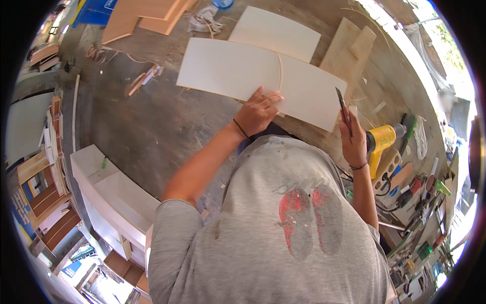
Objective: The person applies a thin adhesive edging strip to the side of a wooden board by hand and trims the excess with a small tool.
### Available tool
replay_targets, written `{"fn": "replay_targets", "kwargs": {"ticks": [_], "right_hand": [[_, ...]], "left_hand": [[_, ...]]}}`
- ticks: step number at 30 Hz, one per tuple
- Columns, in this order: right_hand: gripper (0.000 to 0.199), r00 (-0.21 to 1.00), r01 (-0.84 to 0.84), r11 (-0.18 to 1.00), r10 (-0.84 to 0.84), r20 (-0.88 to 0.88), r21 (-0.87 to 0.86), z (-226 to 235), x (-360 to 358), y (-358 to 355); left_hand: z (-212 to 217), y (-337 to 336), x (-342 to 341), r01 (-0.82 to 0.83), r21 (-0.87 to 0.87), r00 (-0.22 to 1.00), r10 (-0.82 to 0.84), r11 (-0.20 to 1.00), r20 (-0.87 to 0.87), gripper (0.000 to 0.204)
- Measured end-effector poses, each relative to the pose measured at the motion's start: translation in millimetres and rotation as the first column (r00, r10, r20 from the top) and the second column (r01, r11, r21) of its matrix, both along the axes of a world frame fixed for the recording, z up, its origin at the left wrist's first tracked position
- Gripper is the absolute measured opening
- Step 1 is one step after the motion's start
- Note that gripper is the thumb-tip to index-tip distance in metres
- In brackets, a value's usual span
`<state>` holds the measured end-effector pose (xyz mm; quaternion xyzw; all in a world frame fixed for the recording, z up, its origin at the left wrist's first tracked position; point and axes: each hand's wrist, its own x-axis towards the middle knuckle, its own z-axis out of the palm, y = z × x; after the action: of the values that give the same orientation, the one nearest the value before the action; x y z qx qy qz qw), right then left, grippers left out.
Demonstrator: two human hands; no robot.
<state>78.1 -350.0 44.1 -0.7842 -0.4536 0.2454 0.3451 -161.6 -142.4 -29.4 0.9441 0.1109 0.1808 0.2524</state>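
Note:
A wide white panel (228,63) lies in front of me. A thin cream strip (280,71) runs across its middle from the far edge to the near one. At the strip's near end rests my left hand (259,109), thumb and fingertips closed on it over the panel's near edge. My right hand (353,136) is wrapped round a utility knife (343,109) just off the panel's right corner. The knife's dark blade points up and away, apart from the panel.
Another white panel (276,31) and bare wooden boards (349,45) lie beyond. By my right hand are a yellow heat gun (382,142), a power strip (387,163) and scattered tools. A pale open cabinet (129,195) stands at lower left; brown panels (147,15) lie far left.

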Motion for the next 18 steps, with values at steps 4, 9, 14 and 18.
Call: {"fn": "replay_targets", "kwargs": {"ticks": [4, 9, 14, 18], "right_hand": [[0.037, 0.991, 0.105, 0.988, -0.094, -0.095, 0.109, -17.9, 17.1, -4.7], [0.04, 0.963, 0.258, 0.966, -0.258, -0.079, -0.009, -40.6, 84.6, 3.5], [0.051, 0.959, 0.284, 0.955, -0.283, 0.018, -0.082, -63.1, 141.6, 6.2], [0.062, 0.931, 0.346, 0.917, -0.31, 0.191, -0.198, -80.2, 170.7, 0.8]], "left_hand": [[7.3, 7.8, -29.4, -0.231, -0.116, 0.97, 0.238, 0.966, 0.052, 0.005], [13.3, -11.0, -89.3, -0.437, 0.082, 0.898, 0.439, 0.896, -0.02, 0.013], [-3.1, -44.0, -66.7, -0.526, -0.513, 0.846, 0.483, 0.678, -0.228, 0.02], [1.2, -50.3, -103.0, -0.563, -0.37, 0.816, 0.568, 0.739, -0.108, 0.023]]}}
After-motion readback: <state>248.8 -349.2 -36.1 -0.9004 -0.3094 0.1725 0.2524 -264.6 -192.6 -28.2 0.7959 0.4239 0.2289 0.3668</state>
